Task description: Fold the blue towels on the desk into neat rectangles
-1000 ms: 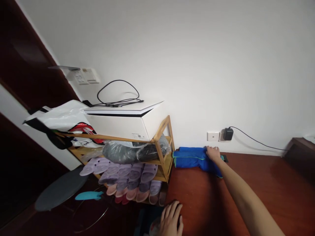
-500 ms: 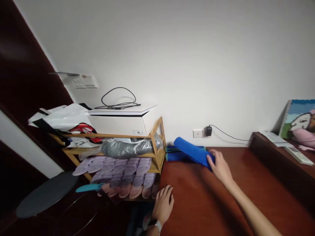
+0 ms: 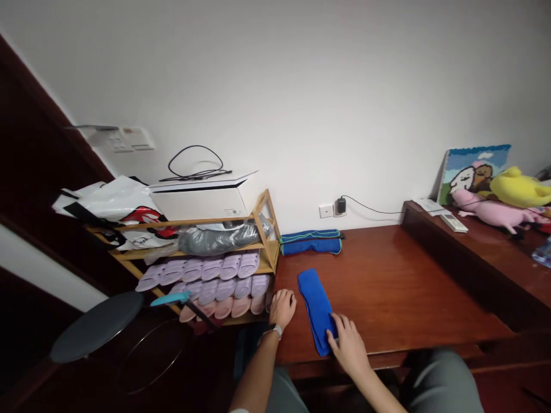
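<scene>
A folded blue cloth (image 3: 316, 307) lies lengthwise on the reddish-brown desk (image 3: 396, 292). My right hand (image 3: 348, 343) is at its near right edge, thumb over the cloth and fingers along the side, gripping that end. To the left, my left hand (image 3: 282, 308) rests on the desk's left edge with its fingers laid down, holding nothing; a watch (image 3: 274, 329) is on that wrist. Farther back, against the wall, sits a rolled or folded blue fabric bundle (image 3: 310, 243) with green trim, apart from both hands.
Left of the desk stands a wooden rack (image 3: 269, 232) with a white box (image 3: 202, 203), a black cable and rows of slippers (image 3: 210, 269). A round dark stool (image 3: 99, 327) is lower left. A raised ledge at right carries a remote (image 3: 454, 222) and plush toys (image 3: 495, 211).
My right hand has brought the blue cloth from above the green-trimmed bundle toward me and down onto the desk. The left hand stays at the desk edge. The view has shifted right.
</scene>
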Demonstrator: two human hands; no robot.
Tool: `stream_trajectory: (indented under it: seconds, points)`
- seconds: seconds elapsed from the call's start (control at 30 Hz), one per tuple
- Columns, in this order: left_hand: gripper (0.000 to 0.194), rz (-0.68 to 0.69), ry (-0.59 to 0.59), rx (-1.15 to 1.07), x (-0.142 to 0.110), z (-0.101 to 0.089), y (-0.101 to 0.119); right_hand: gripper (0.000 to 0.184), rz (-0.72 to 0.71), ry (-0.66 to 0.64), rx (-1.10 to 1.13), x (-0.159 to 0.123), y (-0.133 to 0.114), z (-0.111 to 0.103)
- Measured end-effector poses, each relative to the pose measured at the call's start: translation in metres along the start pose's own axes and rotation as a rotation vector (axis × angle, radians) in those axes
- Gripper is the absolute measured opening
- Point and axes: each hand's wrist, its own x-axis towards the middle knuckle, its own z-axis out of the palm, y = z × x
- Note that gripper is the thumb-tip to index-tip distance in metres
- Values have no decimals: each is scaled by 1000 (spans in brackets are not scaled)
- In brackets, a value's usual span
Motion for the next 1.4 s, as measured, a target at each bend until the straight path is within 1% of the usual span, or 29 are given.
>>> stream_trajectory:
  seconds: [0.07,0.1,0.17,0.23,0.33,0.4,0.47,0.53,0.57,0.63,0.7,0.77,0.87,0.93,1.0,1.1,1.17,1.27,1.4]
  points:
    - [30,45,-17,3,-14,-7,18,48,-127,61,-42,-7,-4,1]
    - [29,63,-25,-3,-24,-9,29,51,-183,56,-61,-11,-4,3]
    - [27,48,-28,-35,-50,-10,54,56,-252,11,-90,-16,-3,10]
    - [25,-46,-19,-110,-80,-8,77,52,-255,-6,-103,-18,0,15]
    - [25,-227,-29,-270,-120,-7,105,32,-240,12,-58,-17,4,17]
    - [27,-315,-74,-368,-136,-8,117,21,-236,12,-10,-16,6,13]
    - [28,-372,-127,-447,-143,-10,125,23,-223,6,53,-16,7,8]
    - [33,-427,-156,-583,-142,-11,129,30,-190,-4,154,-17,7,4]
    - [39,-461,-156,-686,-140,-11,131,34,-168,-10,220,-18,7,4]
    - [57,-522,-117,-914,-135,-8,134,38,-114,-16,379,-20,9,4]
    - [69,-554,-44,-1061,-131,-7,137,41,-57,-16,559,-20,11,6]
    - [70,-548,12,-1111,-127,-8,141,46,4,-29,756,-20,13,7]
    - [62,-502,14,-1159,-118,-15,145,55,70,-98,1015,-18,14,1]
    - [54,-466,12,-1177,-110,-19,147,57,99,-147,1122,-16,16,-5]
    - [47,-443,19,-1172,-101,-22,148,58,151,-167,1194,-15,18,-11]
    - [43,-426,41,-1136,-93,-25,149,60,258,-147,1274,-14,21,-16]
    - [42,-407,25,-1089,-91,-26,149,61,285,-137,1291,-12,22,-17]
    - [41,-335,-21,-952,-90,-31,149,57,212,-112,1252,-11,20,-21]
    - [40,-247,-12,-823,-86,-43,149,54,104,-72,1166,-7,14,-27]
